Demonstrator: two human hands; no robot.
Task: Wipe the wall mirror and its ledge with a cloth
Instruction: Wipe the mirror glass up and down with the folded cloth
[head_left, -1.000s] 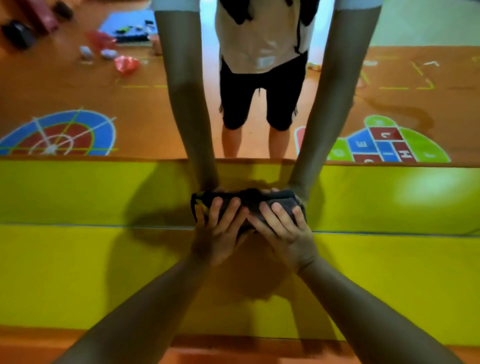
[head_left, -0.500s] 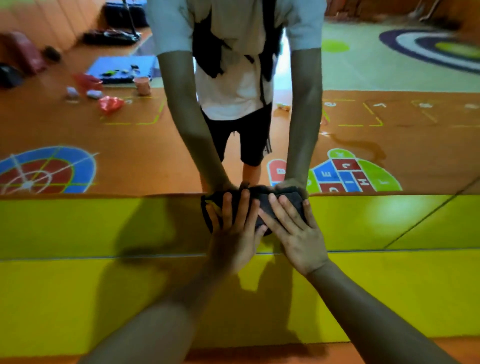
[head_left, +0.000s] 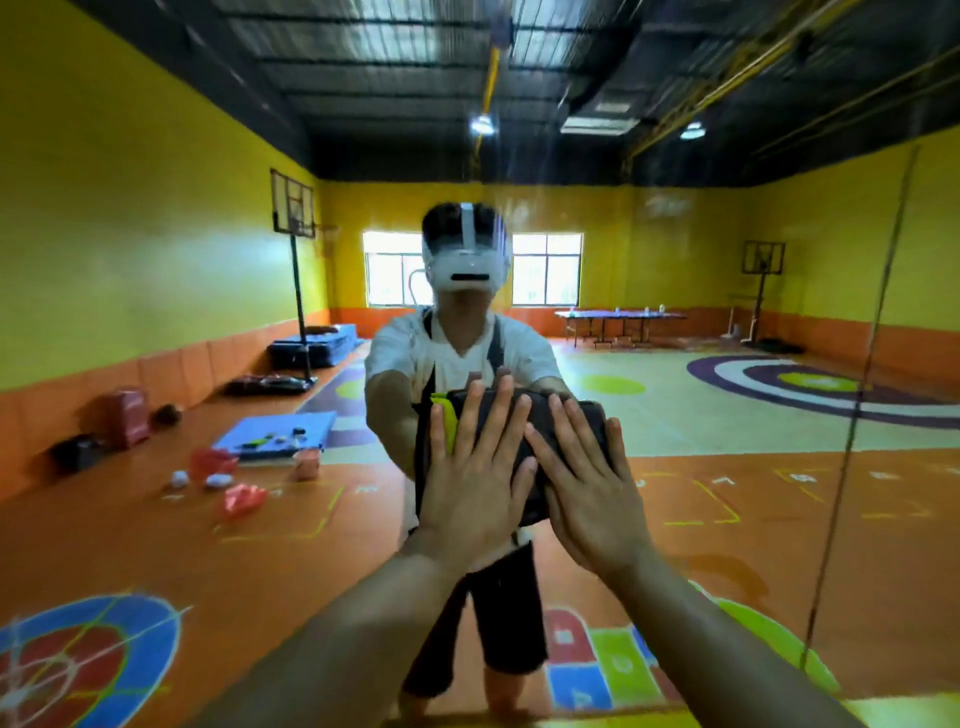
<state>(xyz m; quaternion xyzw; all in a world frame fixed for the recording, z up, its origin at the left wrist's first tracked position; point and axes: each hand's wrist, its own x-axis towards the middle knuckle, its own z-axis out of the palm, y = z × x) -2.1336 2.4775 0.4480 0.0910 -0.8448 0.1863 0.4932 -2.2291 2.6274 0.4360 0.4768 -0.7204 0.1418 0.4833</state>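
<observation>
The wall mirror (head_left: 769, 525) fills almost the whole view and reflects a large hall and a person facing me. A dark cloth (head_left: 589, 418) with a yellow-green edge lies flat against the glass at chest height. My left hand (head_left: 470, 488) presses on the cloth's left half with fingers spread and pointing up. My right hand (head_left: 589, 499) presses on its right half the same way, touching the left hand. Only a sliver of the yellow ledge (head_left: 896, 716) shows at the bottom right edge.
A thin vertical seam (head_left: 857, 415) between mirror panels runs down the right side. The reflection shows an orange floor with painted games, blue mats, small items on the floor, basketball hoops and a table far behind.
Both hands slid the cloth up off the yellow ledge onto the mirror glass. My view tilted up from the ledge to the mirror.
</observation>
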